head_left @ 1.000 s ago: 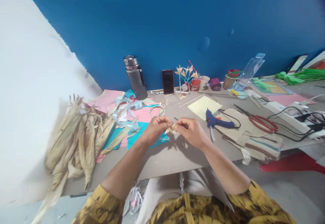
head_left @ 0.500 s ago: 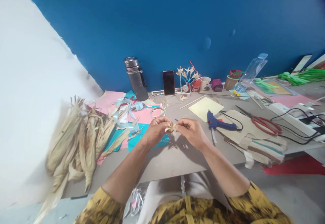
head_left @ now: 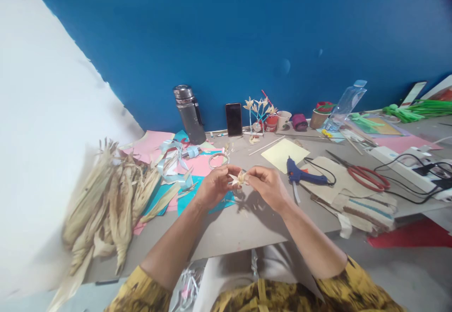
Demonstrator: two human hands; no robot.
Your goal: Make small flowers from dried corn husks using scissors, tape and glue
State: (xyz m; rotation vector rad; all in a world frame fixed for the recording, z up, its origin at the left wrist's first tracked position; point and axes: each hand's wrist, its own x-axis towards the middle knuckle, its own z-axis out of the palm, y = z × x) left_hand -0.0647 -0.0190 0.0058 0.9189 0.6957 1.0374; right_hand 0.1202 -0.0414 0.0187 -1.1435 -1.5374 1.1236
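Between my two hands, just above the table, is a small corn husk flower (head_left: 239, 179) with pale pointed petals. My right hand (head_left: 265, 184) pinches it from the right with thumb and forefinger. My left hand (head_left: 218, 185) is closed round its other side; the exact finger contact is partly hidden. Beneath lie a blue-green paper sheet (head_left: 197, 199) and small husk scraps. Similar finished flowers (head_left: 261, 107) on wrapped stems stand at the back by the wall. A blue glue gun (head_left: 305, 174) lies to the right of my right hand.
Dried corn husks (head_left: 95, 203) are heaped at the left. A thermos (head_left: 190, 116) and a phone (head_left: 233, 119) stand at the back. Red-handled scissors (head_left: 369, 177), a folded cloth (head_left: 367, 208) and a power strip (head_left: 400, 168) with cables lie at the right. The table's front edge (head_left: 243, 249) is near my body.
The flower has turned so its petals show more openly. My left hand's fingers have shifted slightly around it, and the view has moved a little.
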